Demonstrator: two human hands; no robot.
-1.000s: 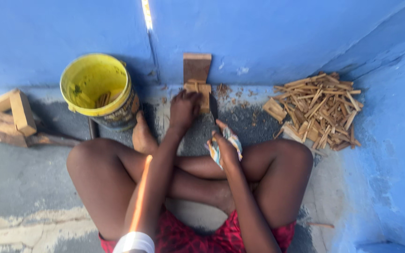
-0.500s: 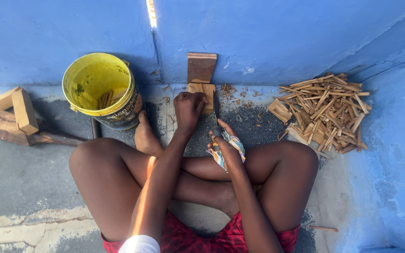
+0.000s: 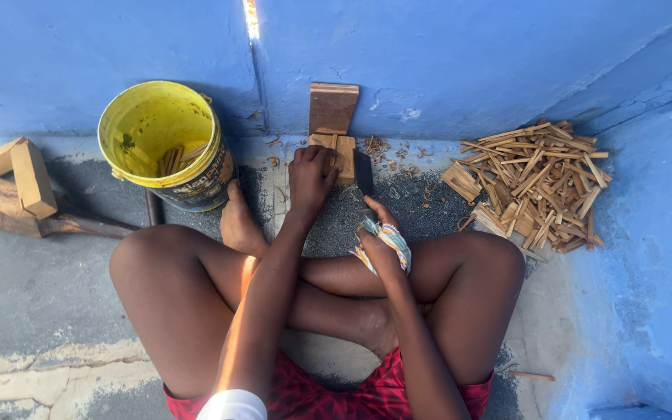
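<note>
I keep my left hand (image 3: 313,175) clamped on the wood block (image 3: 342,152); right hand (image 3: 383,233) grips the cloth-wrapped blade (image 3: 364,180); I'd split thin, fingers clear.

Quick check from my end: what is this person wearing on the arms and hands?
Both arms are bare down to the hands, no gloves. The left arm shows a white sleeve edge at the bottom of the picture. The right hand has a multicoloured striped cloth band wrapped round it. No watch or rings visible.

bucket label (image 3: 205,185) | dark printed band on yellow bucket's (image 3: 161,124) outer side | left of the feet
</note>
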